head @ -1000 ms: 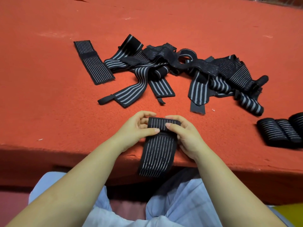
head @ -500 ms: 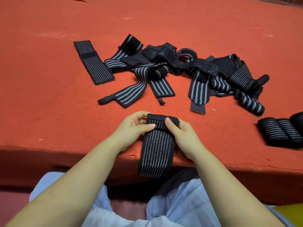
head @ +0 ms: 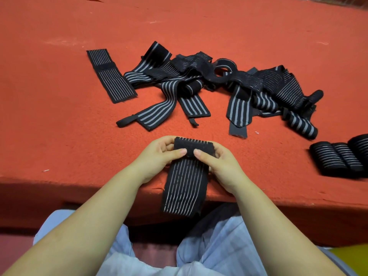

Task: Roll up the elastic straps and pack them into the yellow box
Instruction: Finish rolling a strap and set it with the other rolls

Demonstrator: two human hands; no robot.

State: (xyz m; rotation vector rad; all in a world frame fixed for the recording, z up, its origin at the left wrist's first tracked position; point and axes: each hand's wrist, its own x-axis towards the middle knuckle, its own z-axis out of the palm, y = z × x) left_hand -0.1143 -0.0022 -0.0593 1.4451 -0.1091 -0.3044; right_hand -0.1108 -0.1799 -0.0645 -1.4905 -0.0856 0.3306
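Note:
A black elastic strap with thin grey stripes [head: 184, 186] lies over the front edge of the red table, its lower end hanging down toward my lap. Its far end is curled into a small roll. My left hand [head: 157, 158] and my right hand [head: 221, 166] pinch that roll from either side, thumbs on top near the middle. A tangled pile of unrolled straps [head: 219, 86] lies farther back on the table. Three rolled straps [head: 340, 156] sit side by side at the right edge. A corner of the yellow box [head: 352, 259] shows at the bottom right.
One flat strap [head: 110, 75] lies apart at the left of the pile. The red felt-covered table [head: 59, 116] stretches far back and to both sides. My knees in light blue trousers [head: 215, 246] are under the front edge.
The roll at the strap's far end has grown by a turn. My thumbs have come closer together on top of it, and the hanging end has drawn up slightly.

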